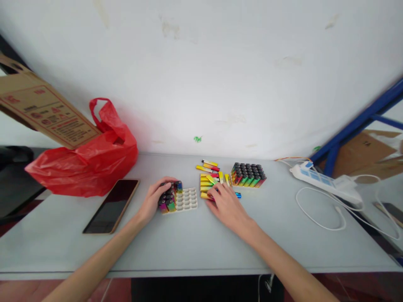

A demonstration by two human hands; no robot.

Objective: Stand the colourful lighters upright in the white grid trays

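A white tray (189, 200) with rows of round-edged pockets lies in front of me. Its left part holds several upright coloured tubes (170, 204) with black tops. My left hand (155, 197) is closed around the left side of these tubes, its fingertips over their tops. Right of the tray is a loose pile of yellow tubes (204, 187), some lying across others. My right hand (226, 204) is over the near end of the pile, fingers bent and closed on a yellow tube (205, 196). A blue-ended tube (238, 195) shows beyond that hand.
A full block of black-topped tubes (248, 175) stands behind the right hand. On the left are a phone (111, 205), a red plastic bag (94, 167) and a cardboard box (47, 109). A white power strip (325, 184) with cables lies right. A wall backs the table.
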